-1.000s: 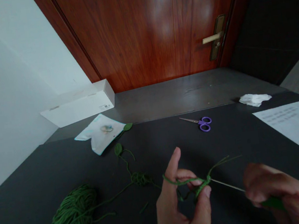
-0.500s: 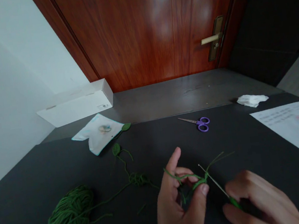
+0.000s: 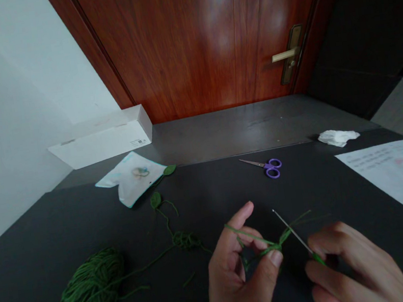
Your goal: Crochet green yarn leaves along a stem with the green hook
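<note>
While my left hand [image 3: 240, 277] pinches the green yarn [image 3: 270, 249] and my right hand [image 3: 353, 264] grips the crochet hook [image 3: 293, 234], a slack pinch could let the yarn slip.

The left hand [image 3: 233, 280] stands upright, forefinger raised above the thumb, while the right hand [image 3: 354, 267] curls its fingers just beside it.

A dark bench [image 3: 207, 192] is strewn with a loose skein of green yarn [image 3: 83, 298], purple-handled steel scissors [image 3: 268, 167] (lying apart) and a printed white paper sheet [image 3: 394, 180].
</note>
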`<state>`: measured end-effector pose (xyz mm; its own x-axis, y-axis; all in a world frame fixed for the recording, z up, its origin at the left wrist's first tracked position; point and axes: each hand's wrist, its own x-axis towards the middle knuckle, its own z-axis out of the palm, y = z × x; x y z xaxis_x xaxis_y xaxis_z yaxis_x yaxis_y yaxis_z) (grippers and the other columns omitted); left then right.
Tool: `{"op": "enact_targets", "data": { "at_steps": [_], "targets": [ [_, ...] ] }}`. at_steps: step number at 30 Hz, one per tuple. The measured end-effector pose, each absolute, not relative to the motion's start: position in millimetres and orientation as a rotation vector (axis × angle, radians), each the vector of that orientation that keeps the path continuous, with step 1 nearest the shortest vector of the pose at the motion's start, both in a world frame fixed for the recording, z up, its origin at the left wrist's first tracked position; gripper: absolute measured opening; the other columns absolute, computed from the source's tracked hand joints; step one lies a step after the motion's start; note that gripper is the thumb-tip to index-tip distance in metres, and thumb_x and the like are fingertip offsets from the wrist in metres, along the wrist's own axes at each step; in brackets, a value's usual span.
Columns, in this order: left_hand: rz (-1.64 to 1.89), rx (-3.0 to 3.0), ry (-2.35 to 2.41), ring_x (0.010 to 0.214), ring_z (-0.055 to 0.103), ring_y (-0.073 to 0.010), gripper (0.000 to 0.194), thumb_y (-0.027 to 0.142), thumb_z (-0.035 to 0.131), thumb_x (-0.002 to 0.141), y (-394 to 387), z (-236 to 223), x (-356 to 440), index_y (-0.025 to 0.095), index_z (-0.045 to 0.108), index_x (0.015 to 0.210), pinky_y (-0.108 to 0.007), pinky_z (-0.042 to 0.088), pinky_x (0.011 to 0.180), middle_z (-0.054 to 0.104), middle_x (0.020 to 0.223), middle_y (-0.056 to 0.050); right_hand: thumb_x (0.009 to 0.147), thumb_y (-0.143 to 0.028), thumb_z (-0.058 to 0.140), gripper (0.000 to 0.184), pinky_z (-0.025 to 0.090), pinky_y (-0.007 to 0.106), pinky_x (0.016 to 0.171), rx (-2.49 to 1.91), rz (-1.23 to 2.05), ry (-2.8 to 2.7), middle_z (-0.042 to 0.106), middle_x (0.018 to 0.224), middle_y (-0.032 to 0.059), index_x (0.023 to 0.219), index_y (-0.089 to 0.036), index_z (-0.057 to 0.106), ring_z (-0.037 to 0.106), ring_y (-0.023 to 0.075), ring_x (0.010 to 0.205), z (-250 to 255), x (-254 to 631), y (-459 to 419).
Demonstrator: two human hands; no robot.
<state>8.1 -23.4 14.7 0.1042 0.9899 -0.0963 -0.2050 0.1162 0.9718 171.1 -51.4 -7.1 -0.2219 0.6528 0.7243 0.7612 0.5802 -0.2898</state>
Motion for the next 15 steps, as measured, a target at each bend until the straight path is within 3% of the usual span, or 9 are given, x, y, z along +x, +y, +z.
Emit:
{"op": "enact_targets", "data": {
  "at_steps": [3,5,10,15],
  "targets": [
    [1.153,1.101,1.088,0.073,0.058,-0.0127,0.021,0.015,0.071,0.069,-22.6,11.2,6.3,0.022,0.071,0.088,-0.028,0.047,0.08,0.063,0.079,0.001,0.097,-0.035,0.042,0.029,0.039,0.029,0.048,-1.103,-0.266,-1.913,0.06,0.066,0.0049,0.078,-0.024,0.06,0.052,0.0158,0.056,-11.0,176.1,-47.7],
    [1.144,1.159,1.109,0.081,0.061,-0.0168,0.005,0.016,0.07,0.068,-22.3,8.8,5.0,0.02,0.068,0.072,-0.034,0.045,0.09,0.067,0.085,-0.002,0.097,-0.034,0.041,0.029,0.039,0.029,0.047,-1.096,-0.317,-1.925,0.059,0.067,0.0056,0.079,-0.023,0.06,0.052,0.0161,0.056,-11.9,179.5,-46.3],
    [1.113,1.215,1.112,0.086,0.064,-0.0202,0.006,0.018,0.067,0.07,-21.8,9.5,3.4,0.02,0.063,0.066,-0.037,0.044,0.093,0.068,0.079,-0.003,0.098,-0.035,0.038,0.026,0.039,0.033,0.053,-1.269,-0.227,-1.874,0.055,0.081,0.0066,0.087,-0.024,0.058,0.051,0.0183,0.065,-6.4,190.5,-50.6],
    [1.118,1.269,1.119,0.086,0.065,-0.02,0.009,0.018,0.065,0.072,-21.6,12.7,1.9,0.021,0.062,0.064,-0.036,0.044,0.094,0.065,0.074,-0.002,0.093,-0.016,0.047,0.012,0.041,0.029,0.052,-1.225,-0.209,-1.902,0.047,0.1,0.009,0.1,-0.021,0.055,0.054,0.0177,0.074,-1.4,210.7,-51.8]
  ]
}}
